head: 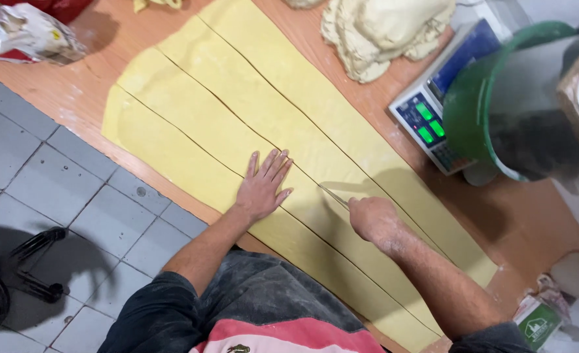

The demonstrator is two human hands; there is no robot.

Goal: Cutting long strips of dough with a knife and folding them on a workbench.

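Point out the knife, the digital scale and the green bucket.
Thin metal knife blade (334, 196), head view, mid-blade.
Grey digital scale with green display (426, 121), head view, its display panel.
Round green plastic bucket (462, 114), head view, outer wall.

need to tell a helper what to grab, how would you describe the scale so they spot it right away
Start at the long yellow dough sheet on the wooden table. Beyond its far edge, beside the green bucket, sits the scale: the only flat grey device, with lit green displays.

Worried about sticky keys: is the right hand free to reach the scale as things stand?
Probably not at once: the right hand grips a knife on the dough sheet; bare table lies before the scale.
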